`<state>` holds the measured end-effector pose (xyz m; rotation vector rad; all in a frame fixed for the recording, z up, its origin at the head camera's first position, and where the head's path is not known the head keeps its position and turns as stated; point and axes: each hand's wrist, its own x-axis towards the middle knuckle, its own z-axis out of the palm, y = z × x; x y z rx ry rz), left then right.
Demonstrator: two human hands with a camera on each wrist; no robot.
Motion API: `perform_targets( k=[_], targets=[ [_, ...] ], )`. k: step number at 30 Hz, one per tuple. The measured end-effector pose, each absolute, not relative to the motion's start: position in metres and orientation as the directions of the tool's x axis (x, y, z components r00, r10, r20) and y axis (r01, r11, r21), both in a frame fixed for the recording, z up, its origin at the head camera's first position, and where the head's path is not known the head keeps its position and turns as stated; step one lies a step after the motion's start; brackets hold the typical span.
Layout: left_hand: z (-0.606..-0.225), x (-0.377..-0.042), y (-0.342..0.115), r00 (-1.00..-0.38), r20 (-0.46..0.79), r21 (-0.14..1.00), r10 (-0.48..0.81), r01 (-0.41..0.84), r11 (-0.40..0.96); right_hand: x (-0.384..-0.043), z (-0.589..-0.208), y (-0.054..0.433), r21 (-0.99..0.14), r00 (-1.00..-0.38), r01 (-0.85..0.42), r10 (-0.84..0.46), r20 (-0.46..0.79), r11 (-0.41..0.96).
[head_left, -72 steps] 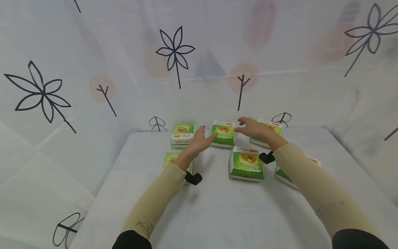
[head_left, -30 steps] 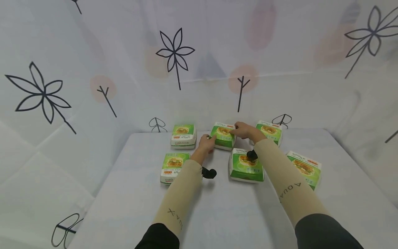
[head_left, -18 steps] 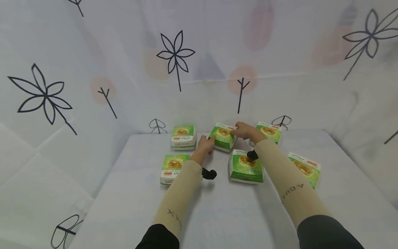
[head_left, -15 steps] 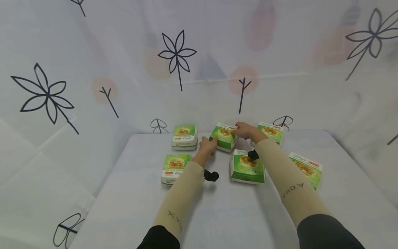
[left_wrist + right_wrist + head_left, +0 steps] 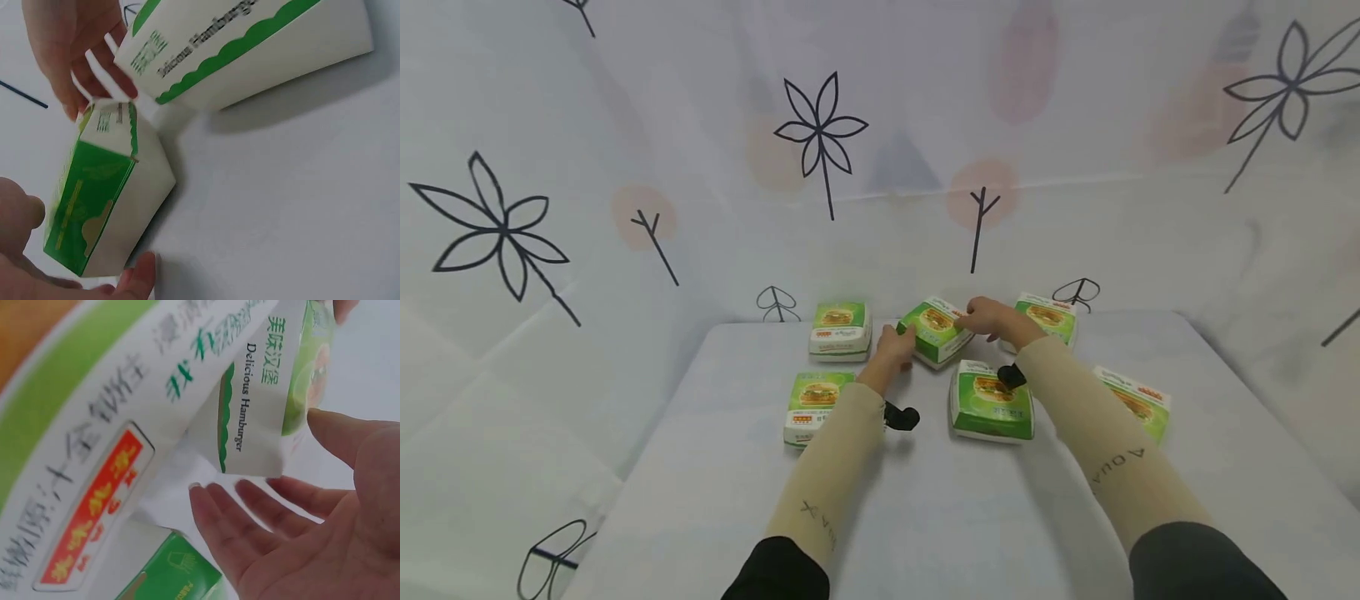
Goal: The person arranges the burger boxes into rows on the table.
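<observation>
A green-and-white hamburger box (image 5: 934,327), printed with a burger, lies askew at the middle of the back row. My left hand (image 5: 889,357) holds its left corner; in the left wrist view the thumb is by the green side (image 5: 84,206) and the fingers reach its lower edge. On the right, my right hand (image 5: 1000,321) pinches the opposite edge. The right wrist view has that thumb at the box's (image 5: 256,412) top edge, with the fingertips along the bottom edge. The box's underside is hidden, so whether it is off the table I cannot tell.
Around it on the white-covered table (image 5: 925,517) lie more such boxes: back left (image 5: 841,332), front left (image 5: 816,406), front middle (image 5: 992,402), back right (image 5: 1051,317), front right (image 5: 1138,402). The right forearm partly covers the front right one. A patterned cloth (image 5: 895,125) hangs behind.
Both hands came inward onto the middle back box. It has turned clockwise from nearly straight to askew and shifted slightly toward me. The other boxes have stayed put.
</observation>
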<state>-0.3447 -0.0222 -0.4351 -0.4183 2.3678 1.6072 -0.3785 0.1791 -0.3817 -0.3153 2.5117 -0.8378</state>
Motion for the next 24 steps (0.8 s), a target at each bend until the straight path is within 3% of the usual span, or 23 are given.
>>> perform_targets(
  k=[11,18,24],
  targets=[
    [-0.438,-0.342,-0.011,-0.919,-0.390,0.856,-0.053,-0.383,0.348,-0.374,-0.380,0.180,-0.584,-0.841,-0.132,-0.403,-0.362,0.801],
    [-0.432,-0.342,-0.018,-0.922,-0.388,0.869,-0.006,-0.367,0.332,-0.372,-0.378,0.178,-0.625,-0.835,-0.007,-0.348,-0.426,0.781],
    [-0.430,-0.339,-0.020,-0.915,-0.401,0.859,0.035,-0.363,0.361,-0.377,-0.378,0.175,-0.634,-0.842,0.011,-0.335,-0.422,0.773]
  ],
)
